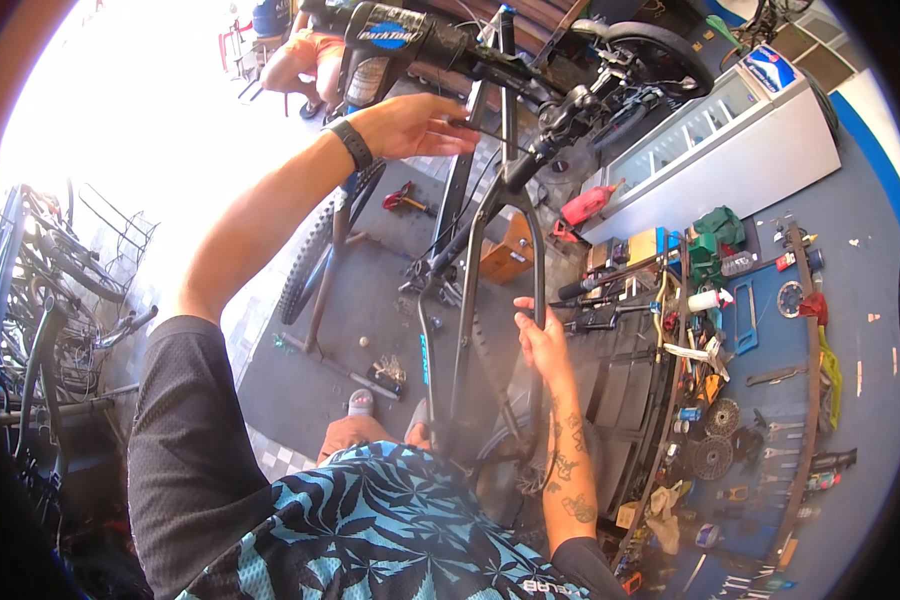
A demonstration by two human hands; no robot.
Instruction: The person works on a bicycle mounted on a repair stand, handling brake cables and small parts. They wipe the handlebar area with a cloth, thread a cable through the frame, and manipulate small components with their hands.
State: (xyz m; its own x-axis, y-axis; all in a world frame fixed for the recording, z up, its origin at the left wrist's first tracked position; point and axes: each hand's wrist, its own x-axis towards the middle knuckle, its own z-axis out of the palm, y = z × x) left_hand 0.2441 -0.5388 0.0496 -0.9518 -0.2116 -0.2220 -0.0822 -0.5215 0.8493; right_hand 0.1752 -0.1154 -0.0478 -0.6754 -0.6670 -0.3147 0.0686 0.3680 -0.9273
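Note:
A dark bicycle frame [467, 300] with blue lettering hangs in front of me, held by the black clamp head [410, 45] of a repair stand. My left hand [420, 127], raised just below that clamp, has a thin black rod [500, 138] between thumb and fingers. The rod runs toward the joint at the top of the forked tubes; its exact kind is unclear. Lower down, my right hand [542, 348] is closed round the right-hand forked tube [540, 245], some fingers hidden behind it.
Tools crowd a bench [680, 380] and blue board to the right, near a glass-doored fridge [710, 130]. A red bottle [587, 204] and wooden box [507, 250] stand beyond the frame. Bicycles [55, 290] are packed at left. A seated person's leg [295, 70] shows far off.

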